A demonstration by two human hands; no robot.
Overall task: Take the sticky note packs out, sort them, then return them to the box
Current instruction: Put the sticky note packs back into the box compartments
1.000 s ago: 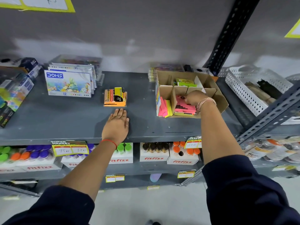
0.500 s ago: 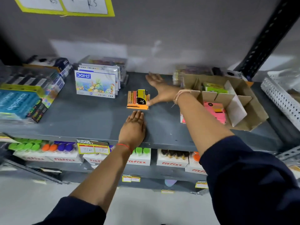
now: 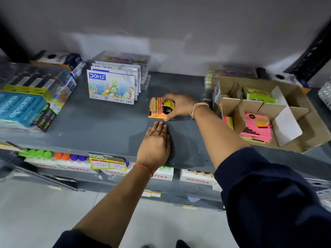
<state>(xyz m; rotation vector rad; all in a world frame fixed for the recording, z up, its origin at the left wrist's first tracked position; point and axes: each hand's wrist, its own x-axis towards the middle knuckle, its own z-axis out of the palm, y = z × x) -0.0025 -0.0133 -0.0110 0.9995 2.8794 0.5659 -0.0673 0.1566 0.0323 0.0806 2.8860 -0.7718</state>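
Note:
An orange sticky note pack (image 3: pixel 156 110) with a yellow and black label lies on the grey shelf (image 3: pixel 100 126) in the middle. My right hand (image 3: pixel 177 106) has its fingers and thumb closed around that pack from the right. My left hand (image 3: pixel 155 144) rests flat, palm down, on the shelf just in front of the pack, holding nothing. To the right stands an open cardboard box (image 3: pixel 293 140) with dividers. Pink packs (image 3: pixel 256 128) fill its front compartment, green packs (image 3: pixel 258 96) lie at the back, and more pink and yellow packs (image 3: pixel 229 121) stand at its left.
DOMS colour boxes (image 3: pixel 112 88) stand behind the orange pack at the left. Blue and clear stationery packs (image 3: pixel 30 104) crowd the shelf's left end. Clear cases (image 3: pixel 231 72) sit behind the cardboard box. Bottle cartons (image 3: pixel 195 177) and price tags (image 3: pixel 107 164) line the lower shelf.
My right hand left the cardboard box, swept left across the shelf and closed on the orange pack. My left hand stayed flat on the shelf. The view shifted left.

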